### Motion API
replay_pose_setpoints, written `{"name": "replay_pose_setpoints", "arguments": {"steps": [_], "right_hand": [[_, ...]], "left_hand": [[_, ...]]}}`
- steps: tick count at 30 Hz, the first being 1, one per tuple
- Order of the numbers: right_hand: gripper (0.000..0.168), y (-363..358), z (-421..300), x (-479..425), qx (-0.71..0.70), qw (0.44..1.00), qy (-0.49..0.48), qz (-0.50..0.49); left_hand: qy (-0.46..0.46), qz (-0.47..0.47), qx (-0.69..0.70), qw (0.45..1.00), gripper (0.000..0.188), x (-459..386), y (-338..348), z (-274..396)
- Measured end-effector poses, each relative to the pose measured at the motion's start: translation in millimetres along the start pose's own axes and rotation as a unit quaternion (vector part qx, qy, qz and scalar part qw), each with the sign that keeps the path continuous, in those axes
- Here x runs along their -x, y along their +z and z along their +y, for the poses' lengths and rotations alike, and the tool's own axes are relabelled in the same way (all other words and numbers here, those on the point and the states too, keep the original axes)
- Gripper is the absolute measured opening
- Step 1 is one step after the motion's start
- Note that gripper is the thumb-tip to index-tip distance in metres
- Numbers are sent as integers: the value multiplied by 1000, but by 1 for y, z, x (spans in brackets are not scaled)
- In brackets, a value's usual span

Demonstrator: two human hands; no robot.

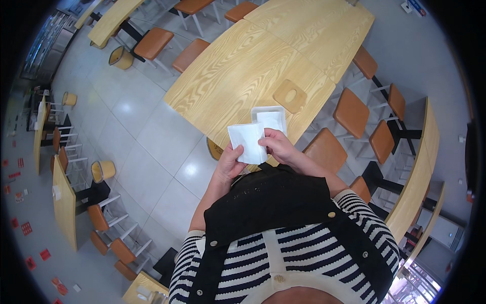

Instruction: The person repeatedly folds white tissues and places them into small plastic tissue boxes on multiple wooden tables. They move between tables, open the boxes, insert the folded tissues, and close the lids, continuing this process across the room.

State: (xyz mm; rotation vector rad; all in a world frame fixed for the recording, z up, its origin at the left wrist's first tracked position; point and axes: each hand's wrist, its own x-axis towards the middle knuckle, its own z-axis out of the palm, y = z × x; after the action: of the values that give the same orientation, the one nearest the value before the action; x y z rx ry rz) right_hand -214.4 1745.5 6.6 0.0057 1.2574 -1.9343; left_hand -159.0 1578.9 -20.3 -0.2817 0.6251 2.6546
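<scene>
Both of my hands grip a stack of white paper napkins (246,142) in front of the black apron. My left hand (230,159) holds its lower left side, the thumb on top. My right hand (278,144) pinches the right edge between thumb and fingers. Just beyond, at the near end of the wooden table (235,76), lies a white plastic tray (283,111) with more white napkins (269,119) in it, partly hidden by the held stack and my right hand. A square wooden lid with an oval opening (284,87) rests on the table behind the tray.
Stools with brown seats (351,113) stand along the table's right side, and others (153,43) at its far left. A yellow bin (215,148) is partly under the near table edge. More bins (103,171) and wooden tables (64,201) stand across the tiled floor to the left.
</scene>
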Motion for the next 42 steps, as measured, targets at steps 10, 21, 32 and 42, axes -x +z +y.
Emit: {"name": "replay_pose_setpoints", "arguments": {"steps": [10, 21, 32, 42], "right_hand": [[30, -11, 6, -1, 140, 978, -103, 113], [28, -177, 19, 52, 290, 856, -86, 418], [30, -206, -1, 67, 317, 864, -27, 391], [30, -201, -15, 48, 435, 836, -68, 328]], "left_hand": [[43, 61, 5, 997, 38, -25, -4, -23], [193, 106, -772, 596, 22, -80, 6, -42], [73, 123, -945, 294, 14, -159, -31, -52], [120, 98, -930, 334, 6, -151, -30, -50]]}}
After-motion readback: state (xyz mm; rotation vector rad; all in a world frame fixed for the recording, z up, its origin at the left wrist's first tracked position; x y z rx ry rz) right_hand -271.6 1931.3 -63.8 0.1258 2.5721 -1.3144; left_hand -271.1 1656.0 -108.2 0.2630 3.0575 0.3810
